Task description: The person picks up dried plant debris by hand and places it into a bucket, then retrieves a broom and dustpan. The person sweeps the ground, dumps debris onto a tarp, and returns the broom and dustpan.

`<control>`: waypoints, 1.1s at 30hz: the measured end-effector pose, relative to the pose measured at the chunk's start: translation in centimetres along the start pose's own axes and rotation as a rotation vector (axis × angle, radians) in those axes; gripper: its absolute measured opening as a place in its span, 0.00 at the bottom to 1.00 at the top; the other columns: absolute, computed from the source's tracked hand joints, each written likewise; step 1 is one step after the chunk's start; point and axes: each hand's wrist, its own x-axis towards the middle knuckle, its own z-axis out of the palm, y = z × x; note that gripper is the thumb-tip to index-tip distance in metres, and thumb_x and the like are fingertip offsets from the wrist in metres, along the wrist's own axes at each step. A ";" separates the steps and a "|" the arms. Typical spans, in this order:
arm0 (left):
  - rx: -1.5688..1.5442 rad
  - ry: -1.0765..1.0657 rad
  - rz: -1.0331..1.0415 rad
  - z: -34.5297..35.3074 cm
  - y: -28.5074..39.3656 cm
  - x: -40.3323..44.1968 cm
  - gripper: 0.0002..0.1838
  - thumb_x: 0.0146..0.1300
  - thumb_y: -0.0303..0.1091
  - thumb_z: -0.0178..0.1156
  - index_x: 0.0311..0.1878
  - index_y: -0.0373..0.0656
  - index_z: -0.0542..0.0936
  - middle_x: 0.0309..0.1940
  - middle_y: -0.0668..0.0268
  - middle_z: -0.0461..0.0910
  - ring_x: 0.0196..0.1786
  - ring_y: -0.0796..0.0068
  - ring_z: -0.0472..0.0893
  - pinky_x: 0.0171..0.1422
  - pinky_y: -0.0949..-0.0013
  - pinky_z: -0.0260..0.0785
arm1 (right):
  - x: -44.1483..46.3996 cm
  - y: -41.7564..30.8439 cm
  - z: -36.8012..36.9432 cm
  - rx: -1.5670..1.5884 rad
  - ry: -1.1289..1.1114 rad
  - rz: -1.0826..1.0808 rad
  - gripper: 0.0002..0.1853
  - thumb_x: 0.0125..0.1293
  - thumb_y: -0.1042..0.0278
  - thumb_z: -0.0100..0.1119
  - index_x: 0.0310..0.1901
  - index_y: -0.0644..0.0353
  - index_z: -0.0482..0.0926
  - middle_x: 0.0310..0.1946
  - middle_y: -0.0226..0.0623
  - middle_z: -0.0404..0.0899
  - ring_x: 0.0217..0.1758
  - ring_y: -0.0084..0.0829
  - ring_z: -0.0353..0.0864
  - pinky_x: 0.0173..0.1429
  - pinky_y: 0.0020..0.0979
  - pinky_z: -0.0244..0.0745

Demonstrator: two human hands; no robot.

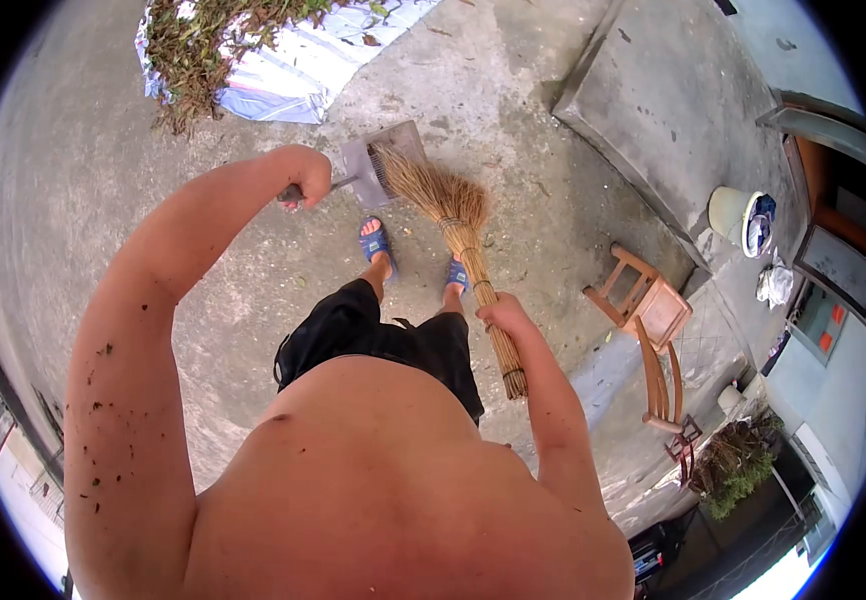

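My left hand (307, 174) is closed around the handle of a grey dustpan (357, 162), whose pan is at floor level in front of my feet. My right hand (509, 315) grips the bundled stalk handle of a straw broom (463, 238). The broom slants away from me, and its bristles fan out over the right part of the dustpan. Whatever lies in the pan under the bristles is hidden. Small leaf bits are scattered on the concrete floor (253, 270) around my blue sandals (374, 240).
Ahead on the left, a heap of dry leaves and stems (188, 60) lies on a white sheet (283, 75). A raised concrete slab (653, 90) edges the right side. Further right are a wooden chair (661, 312), a bucket of cloth (731, 214) and a leafy pile (738, 468).
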 end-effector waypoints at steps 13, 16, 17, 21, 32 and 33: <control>-0.190 0.119 0.080 2.1 -4.7 -2.8 0.06 0.43 0.21 0.51 0.20 0.26 0.73 0.16 0.51 0.74 0.17 0.64 0.76 0.17 0.61 0.66 | -3.0 -2.8 -3.2 0.133 0.216 0.047 0.16 0.40 0.69 0.62 0.31 0.70 0.72 0.21 0.45 0.75 0.23 0.36 0.78 0.27 0.34 0.73; -0.300 0.083 0.029 1.5 -4.3 -2.9 0.07 0.43 0.22 0.52 0.22 0.25 0.73 0.16 0.51 0.74 0.16 0.64 0.76 0.17 0.61 0.66 | -0.3 -6.1 -5.3 0.002 0.260 0.007 0.18 0.39 0.68 0.62 0.33 0.71 0.73 0.23 0.47 0.77 0.26 0.40 0.79 0.32 0.35 0.74; -0.343 0.052 -0.013 1.5 -4.1 -2.7 0.07 0.44 0.22 0.52 0.22 0.25 0.73 0.16 0.52 0.74 0.16 0.64 0.75 0.17 0.61 0.66 | 0.6 -6.7 -5.9 -0.008 0.252 -0.018 0.18 0.39 0.68 0.62 0.33 0.71 0.73 0.23 0.47 0.77 0.26 0.40 0.79 0.32 0.35 0.74; -0.299 0.068 -0.003 1.3 -2.6 -2.0 0.08 0.46 0.24 0.54 0.26 0.26 0.76 0.18 0.52 0.75 0.18 0.64 0.76 0.19 0.62 0.67 | 8.4 -8.2 -7.2 -0.384 0.243 -0.106 0.19 0.37 0.67 0.63 0.32 0.72 0.75 0.25 0.50 0.78 0.31 0.44 0.80 0.35 0.35 0.75; -0.554 0.231 -0.128 -0.8 -4.8 -12.2 0.08 0.43 0.24 0.56 0.26 0.27 0.76 0.16 0.54 0.75 0.17 0.65 0.76 0.20 0.64 0.68 | -2.0 -8.5 -16.8 -0.041 0.049 -0.167 0.12 0.40 0.72 0.60 0.27 0.69 0.73 0.17 0.40 0.73 0.18 0.32 0.75 0.23 0.32 0.71; -0.555 0.255 -0.148 -1.5 -5.5 -13.2 0.07 0.43 0.23 0.56 0.25 0.26 0.76 0.15 0.54 0.75 0.17 0.65 0.76 0.19 0.64 0.67 | -1.8 -8.4 -18.0 0.066 0.029 -0.109 0.12 0.40 0.72 0.60 0.28 0.68 0.72 0.17 0.39 0.73 0.18 0.31 0.74 0.22 0.31 0.71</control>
